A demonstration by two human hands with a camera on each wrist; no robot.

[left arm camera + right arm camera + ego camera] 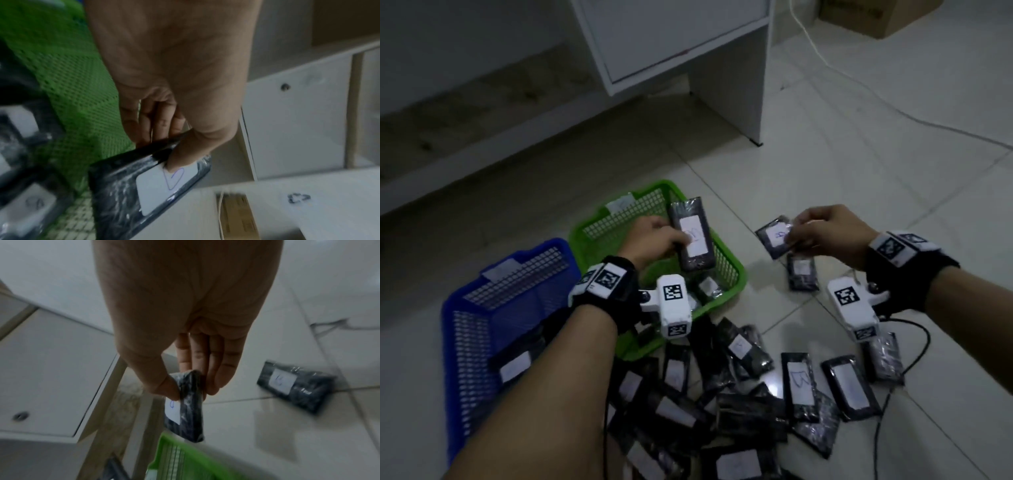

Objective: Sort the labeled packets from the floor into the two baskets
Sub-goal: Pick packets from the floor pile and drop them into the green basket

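Note:
My left hand (pixel 654 240) grips a long black packet (pixel 693 240) with a white handwritten label, holding it above the green basket (pixel 736 277). In the left wrist view my thumb presses on that packet's (pixel 148 186) label and my fingers (pixel 162 123) curl behind it. My right hand (pixel 828 233) pinches a smaller black labeled packet (pixel 774 240) by its end, above the floor to the right of the green basket. The right wrist view shows that packet (pixel 189 408) hanging between thumb and fingers. The blue basket (pixel 458 329) stands left of the green one.
A heap of several black labeled packets (pixel 739 394) lies on the tiled floor near me, one more (pixel 803 274) under my right hand. Both baskets hold packets. A white cabinet (pixel 681 51) stands behind, a cardboard box (pixel 876 17) at far right, and a cable (pixel 904 377) trails across the floor.

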